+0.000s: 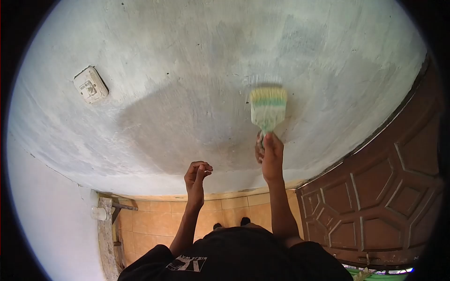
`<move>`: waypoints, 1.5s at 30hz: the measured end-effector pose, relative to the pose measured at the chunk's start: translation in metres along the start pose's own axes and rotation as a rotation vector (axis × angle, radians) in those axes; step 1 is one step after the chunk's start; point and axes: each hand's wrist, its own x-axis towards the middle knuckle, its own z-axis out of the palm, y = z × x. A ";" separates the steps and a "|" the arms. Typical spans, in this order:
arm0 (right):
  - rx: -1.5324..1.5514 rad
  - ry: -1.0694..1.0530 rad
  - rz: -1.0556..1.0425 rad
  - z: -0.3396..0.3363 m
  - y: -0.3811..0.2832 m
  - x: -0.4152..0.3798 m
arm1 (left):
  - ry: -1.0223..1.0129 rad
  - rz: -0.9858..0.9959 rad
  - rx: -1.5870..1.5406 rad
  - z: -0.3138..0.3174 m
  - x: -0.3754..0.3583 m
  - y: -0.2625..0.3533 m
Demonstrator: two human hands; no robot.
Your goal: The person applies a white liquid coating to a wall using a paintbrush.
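My right hand (270,154) is wrapped round the handle of a wide paintbrush (268,107), held upright with its bristles up against the wall (197,107). The bristles are pale yellow with a green band, and the body is whitish. Lower and to the left, my left hand (198,174) hovers in front of the wall, fingers curled in towards the thumb with nothing showing between them. Uneven whitish and grey patches cover the wall, and a darker shadow falls across its middle.
A white switch or socket plate (91,85) juts from the wall at upper left. On the right stands a brown panelled door (370,201). A worn wooden bench (107,234) with a whitish cup (99,213) on it is at lower left. Orange tiles (159,220) cover the floor.
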 end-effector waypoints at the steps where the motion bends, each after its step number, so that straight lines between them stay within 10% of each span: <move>1: -0.001 -0.018 -0.023 0.004 -0.008 0.008 | -0.007 -0.006 0.006 0.002 -0.001 0.001; 12: -0.063 0.005 0.058 -0.021 0.060 -0.004 | 0.037 -0.021 0.013 0.014 -0.010 0.001; 37: -0.051 -0.048 -0.054 0.001 0.004 0.035 | -0.086 0.679 0.436 0.043 0.029 0.078; 45: -0.064 0.053 0.071 -0.036 0.099 -0.016 | -0.108 0.350 0.298 0.017 0.016 0.051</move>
